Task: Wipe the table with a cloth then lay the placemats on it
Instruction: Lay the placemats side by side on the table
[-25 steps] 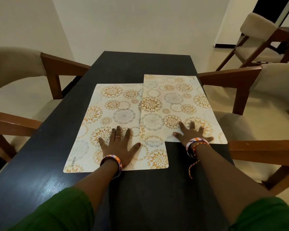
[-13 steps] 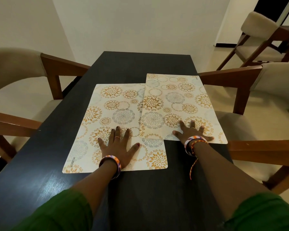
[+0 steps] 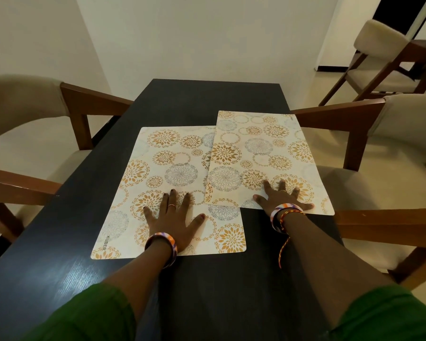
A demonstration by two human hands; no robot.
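Over the last second the right placemat (image 3: 268, 158), under the right hand (image 3: 280, 196), has turned slightly, its far end swinging toward the right edge of the dark table (image 3: 207, 99), while the left placemat (image 3: 167, 183) has kept its place. That suggests the wiping is done and the person is squaring up the mats; no cloth is in view. The right placemat's inner edge lies over the left placemat's right side, and its right edge reaches the table edge, so the two do not yet sit side by side.

The left hand (image 3: 175, 215) lies flat on the near part of the left placemat, fingers spread and straight, thumb out to the right, pressing down and gripping nothing. The right hand lies flat on the near part of the right placemat, fingers fanned, likewise pressing. Both forearms reach forward from green sleeves (image 3: 89, 313), with bangles at both wrists. Wooden armchairs (image 3: 94, 102) with pale cushions stand on either side
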